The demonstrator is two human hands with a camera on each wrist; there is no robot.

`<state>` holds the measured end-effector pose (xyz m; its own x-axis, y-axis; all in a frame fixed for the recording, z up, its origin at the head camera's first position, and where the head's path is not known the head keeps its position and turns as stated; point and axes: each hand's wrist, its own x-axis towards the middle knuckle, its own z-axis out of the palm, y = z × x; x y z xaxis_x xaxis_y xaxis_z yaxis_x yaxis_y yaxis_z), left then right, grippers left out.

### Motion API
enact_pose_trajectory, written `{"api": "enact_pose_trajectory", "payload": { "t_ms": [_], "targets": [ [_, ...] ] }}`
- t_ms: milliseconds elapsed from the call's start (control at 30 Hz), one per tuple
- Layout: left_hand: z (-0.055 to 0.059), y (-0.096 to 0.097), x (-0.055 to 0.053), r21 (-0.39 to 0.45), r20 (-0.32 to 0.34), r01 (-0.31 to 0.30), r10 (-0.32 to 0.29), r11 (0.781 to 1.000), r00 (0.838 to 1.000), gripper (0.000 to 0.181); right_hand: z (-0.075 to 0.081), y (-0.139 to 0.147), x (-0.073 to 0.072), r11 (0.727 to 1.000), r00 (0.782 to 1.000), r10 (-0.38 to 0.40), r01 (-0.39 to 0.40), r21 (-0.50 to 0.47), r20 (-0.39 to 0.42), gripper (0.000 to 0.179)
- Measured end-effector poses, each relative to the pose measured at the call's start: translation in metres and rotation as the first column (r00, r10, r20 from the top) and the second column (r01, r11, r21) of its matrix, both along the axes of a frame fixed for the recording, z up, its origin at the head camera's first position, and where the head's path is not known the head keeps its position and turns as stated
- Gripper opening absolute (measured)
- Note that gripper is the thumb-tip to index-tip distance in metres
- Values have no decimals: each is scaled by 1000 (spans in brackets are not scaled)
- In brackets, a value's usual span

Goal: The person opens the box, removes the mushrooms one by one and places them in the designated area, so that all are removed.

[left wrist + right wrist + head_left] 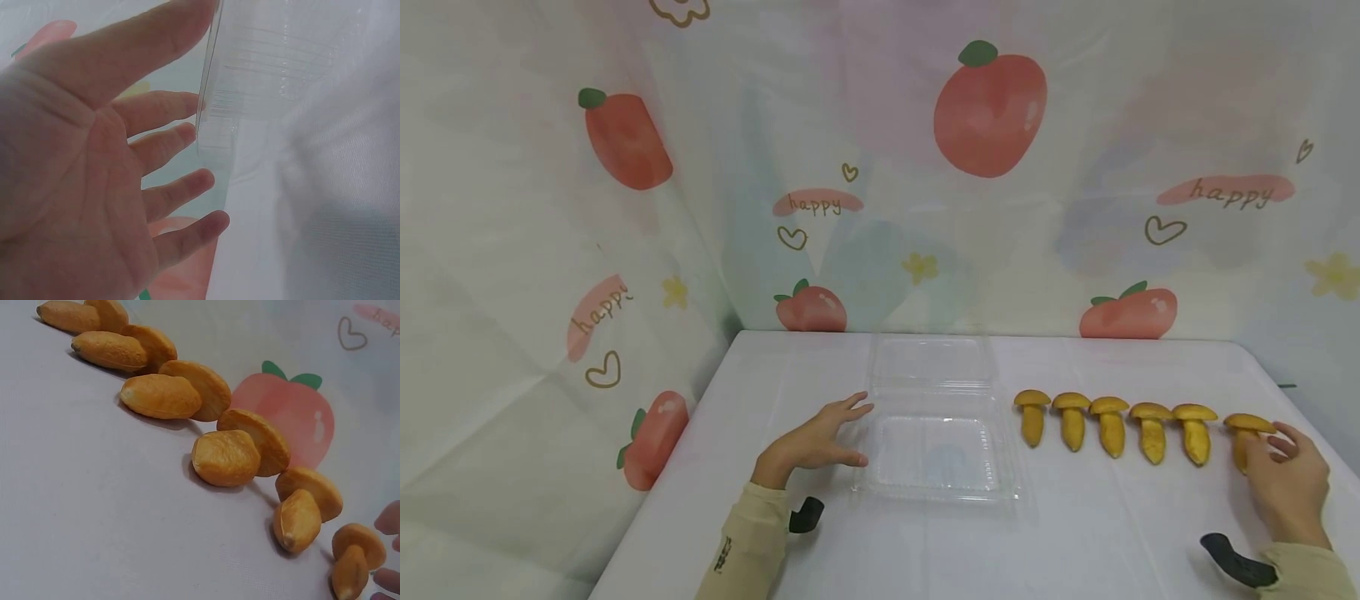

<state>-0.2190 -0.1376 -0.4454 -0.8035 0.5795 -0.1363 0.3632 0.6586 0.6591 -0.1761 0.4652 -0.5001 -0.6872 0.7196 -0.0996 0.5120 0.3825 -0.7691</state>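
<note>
Six yellow-brown mushrooms stand in a row on the right half of the table, caps toward the wall. My right hand (pixel 1288 479) is at the rightmost mushroom (pixel 1242 446), its fingers bent beside the stem. In the right wrist view, fingertips (pixel 389 580) are close to the right side of that mushroom (pixel 351 569); contact is unclear and no grip shows. A clear plastic clamshell box (pixel 936 492) lies with its lid (pixel 932 362) folded back. My left hand (pixel 816 437) is by the box's left edge, fingers spread; the left wrist view shows fingertips near the plastic wall (pixel 215 81).
The other mushrooms (pixel 1153 433) stand close together, with a wider gap before the rightmost one. A white cloth covers the table (pixel 1075 533). Patterned sheets (pixel 880 108) hang behind and on the left. Black wrist mounts (pixel 1238 562) stick out by both sleeves.
</note>
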Motion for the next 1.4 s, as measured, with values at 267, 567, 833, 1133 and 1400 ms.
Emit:
{"api": "enact_pose_trajectory", "payload": {
  "t_ms": [267,567,833,1133,1400],
  "targets": [
    [2,0,1,6,-8,6,-6,1000,1000,86,14,-9,2,999,990,-36,39,17,-140,63],
    [5,0,3,-4,-14,-4,4,1000,1000,85,38,-34,-3,1000,993,24,-24,1,-113,65],
    [4,-1,2,-12,-12,-6,5,1000,1000,85,52,-53,-3,989,987,146,-144,25,-62,63],
    [3,-1,2,-17,-15,-8,8,1000,1000,86,64,-80,-3,961,957,270,-261,86,-106,61],
    [4,0,2,-14,-16,-3,3,1000,1000,85,68,-100,-1,916,922,369,-341,211,-113,59]
  ]
}}
